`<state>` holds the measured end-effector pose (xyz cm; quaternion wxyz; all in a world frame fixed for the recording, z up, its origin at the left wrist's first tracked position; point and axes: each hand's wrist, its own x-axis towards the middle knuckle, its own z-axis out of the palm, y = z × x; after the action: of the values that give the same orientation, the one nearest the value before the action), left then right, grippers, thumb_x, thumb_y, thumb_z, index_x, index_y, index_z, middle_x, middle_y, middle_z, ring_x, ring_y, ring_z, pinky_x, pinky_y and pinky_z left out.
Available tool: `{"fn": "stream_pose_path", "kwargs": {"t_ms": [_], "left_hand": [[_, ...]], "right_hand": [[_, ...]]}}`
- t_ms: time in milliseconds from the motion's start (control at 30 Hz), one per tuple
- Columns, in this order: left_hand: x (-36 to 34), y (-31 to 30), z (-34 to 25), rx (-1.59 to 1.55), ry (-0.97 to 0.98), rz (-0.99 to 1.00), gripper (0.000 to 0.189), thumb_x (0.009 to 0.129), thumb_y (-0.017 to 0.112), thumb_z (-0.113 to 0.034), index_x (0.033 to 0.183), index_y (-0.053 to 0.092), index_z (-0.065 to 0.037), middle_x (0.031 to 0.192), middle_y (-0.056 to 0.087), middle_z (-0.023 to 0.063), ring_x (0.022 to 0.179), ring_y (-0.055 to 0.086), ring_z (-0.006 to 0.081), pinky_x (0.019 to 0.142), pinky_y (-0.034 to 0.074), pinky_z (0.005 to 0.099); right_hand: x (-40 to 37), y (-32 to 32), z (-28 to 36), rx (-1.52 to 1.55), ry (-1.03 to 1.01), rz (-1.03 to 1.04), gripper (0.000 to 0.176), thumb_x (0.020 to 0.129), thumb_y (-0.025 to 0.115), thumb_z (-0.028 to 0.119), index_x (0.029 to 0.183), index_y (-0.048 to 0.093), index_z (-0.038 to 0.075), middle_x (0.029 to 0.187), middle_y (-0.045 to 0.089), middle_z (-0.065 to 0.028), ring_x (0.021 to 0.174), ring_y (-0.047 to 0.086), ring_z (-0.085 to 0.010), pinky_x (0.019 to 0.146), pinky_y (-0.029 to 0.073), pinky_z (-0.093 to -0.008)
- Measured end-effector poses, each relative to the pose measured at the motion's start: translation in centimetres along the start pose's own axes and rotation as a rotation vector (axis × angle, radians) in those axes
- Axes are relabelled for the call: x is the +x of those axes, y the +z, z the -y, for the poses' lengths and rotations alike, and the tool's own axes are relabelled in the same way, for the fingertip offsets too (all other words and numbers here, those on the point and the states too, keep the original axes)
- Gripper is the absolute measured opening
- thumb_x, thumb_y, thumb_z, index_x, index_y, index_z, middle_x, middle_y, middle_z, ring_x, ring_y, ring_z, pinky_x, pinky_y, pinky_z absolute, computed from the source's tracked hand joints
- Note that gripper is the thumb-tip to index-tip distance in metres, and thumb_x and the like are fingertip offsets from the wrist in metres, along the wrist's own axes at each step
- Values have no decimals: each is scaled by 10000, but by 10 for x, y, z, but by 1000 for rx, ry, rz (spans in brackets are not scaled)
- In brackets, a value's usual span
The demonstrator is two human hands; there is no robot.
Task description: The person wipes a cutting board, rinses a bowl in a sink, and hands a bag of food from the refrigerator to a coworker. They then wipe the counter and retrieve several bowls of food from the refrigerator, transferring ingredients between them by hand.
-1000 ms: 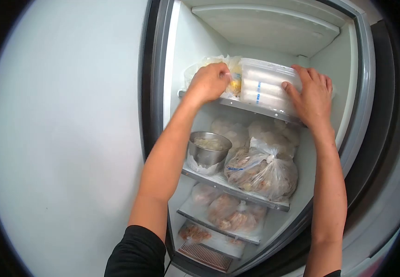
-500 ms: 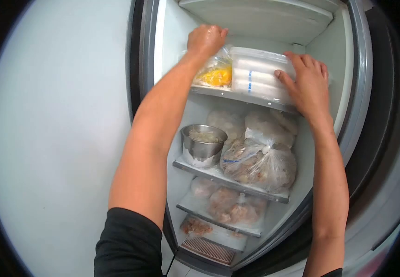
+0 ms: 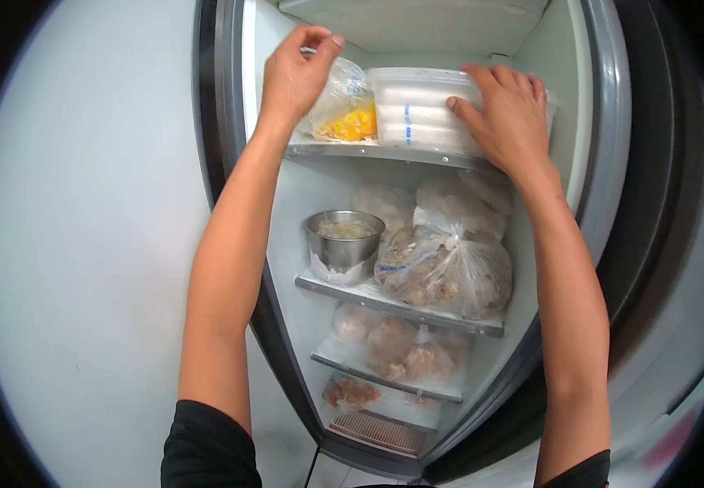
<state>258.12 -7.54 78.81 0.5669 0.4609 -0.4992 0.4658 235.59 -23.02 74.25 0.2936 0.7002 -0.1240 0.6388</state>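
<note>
On the top shelf of an open freezer, my left hand [image 3: 293, 75] is closed in a pinch at the upper left of a clear plastic bag [image 3: 347, 122] with yellow contents. A bit of whitish film shows between its fingers. Beside the bag stands a clear plastic container [image 3: 425, 106] with white rolled packs and blue print inside. My right hand [image 3: 508, 114] grips this container at its right end, thumb on the front and fingers over the top edge. The fingertips behind the rim are hidden.
Below, the second shelf [image 3: 344, 290] bears a metal pot [image 3: 344, 248] and a large knotted bag [image 3: 449, 272] of frozen food. Lower shelves hold more bags [image 3: 425, 358]. The freezer's wall [image 3: 567, 106] stands close to my right hand; a pale panel [image 3: 92, 244] fills the left.
My left hand has moved left and its fingers have turned into view beside the bag. My right hand stays on the container. The whole view has shifted slightly.
</note>
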Motion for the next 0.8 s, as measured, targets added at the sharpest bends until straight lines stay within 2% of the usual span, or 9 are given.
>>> {"fn": "stream_pose_path", "kwargs": {"t_ms": [100, 167, 233, 267, 400, 433, 533, 600, 800], "left_hand": [[-38, 20, -31, -175, -116, 123, 479, 824, 692, -448, 1059, 663, -32, 1007, 680, 123, 959, 641, 294, 851, 488, 445], [-47, 47, -32, 140, 333, -73, 498, 812, 700, -475, 1061, 668, -45, 1052, 663, 109, 991, 619, 276, 874, 471, 435], [-39, 59, -47, 213, 396, 1, 516, 795, 713, -493, 1067, 668, -57, 1095, 641, 111, 1013, 604, 297, 879, 473, 429], [-35, 66, -55, 289, 459, 76, 535, 779, 726, -512, 1073, 668, -68, 1138, 619, 113, 1035, 589, 319, 885, 474, 423], [-12, 91, -79, 377, 550, 212, 481, 792, 678, -569, 857, 648, -93, 856, 644, 78, 825, 628, 307, 667, 503, 428], [-9, 98, -74, 368, 595, 139, 543, 826, 554, -666, 799, 632, -130, 853, 666, 81, 811, 661, 301, 622, 526, 463], [9, 99, -80, 486, 605, 191, 549, 833, 580, -639, 799, 613, -92, 789, 636, 76, 747, 625, 309, 592, 493, 418], [34, 108, -83, 485, 567, 202, 564, 854, 548, -643, 811, 614, -85, 808, 647, 91, 776, 626, 319, 610, 490, 430], [74, 128, -88, 506, 446, 210, 569, 858, 527, -653, 829, 653, -99, 850, 674, 104, 835, 645, 332, 675, 505, 466]], "right_hand": [[-5, 3, 1, 82, 4, -108, 381, 864, 647, 291, 1187, 634, 89, 1151, 609, -128, 1127, 534, -301, 1061, 310, -474], [-9, -6, 7, 177, 12, -231, 346, 855, 655, 260, 1158, 651, 92, 1147, 613, -134, 1139, 534, -311, 1049, 327, -490], [-36, -31, 21, 347, 148, -328, 278, 853, 654, 224, 1092, 661, 83, 1125, 616, -131, 1108, 553, -308, 979, 393, -454], [-53, -43, 27, 455, 204, -268, 233, 856, 652, 195, 1050, 662, 66, 1080, 626, -131, 1056, 578, -304, 923, 426, -425], [-128, -83, 39, 837, 429, -44, 113, 869, 639, 110, 928, 669, 19, 913, 653, -136, 872, 644, -283, 771, 494, -341], [-146, -90, 42, 895, 492, -3, 106, 873, 633, 101, 914, 672, 12, 886, 658, -139, 840, 652, -281, 745, 500, -338], [-181, -107, 42, 886, 511, 206, 139, 874, 638, 127, 928, 677, 6, 872, 674, -147, 808, 660, -273, 719, 505, -343], [-181, -116, 36, 890, 586, 531, 176, 881, 635, 159, 940, 684, 1, 846, 685, -155, 761, 665, -274, 689, 507, -352], [-191, -118, 17, 985, 581, 579, 209, 902, 653, 198, 977, 691, 6, 855, 702, -96, 739, 638, -146, 663, 500, -301]]}}
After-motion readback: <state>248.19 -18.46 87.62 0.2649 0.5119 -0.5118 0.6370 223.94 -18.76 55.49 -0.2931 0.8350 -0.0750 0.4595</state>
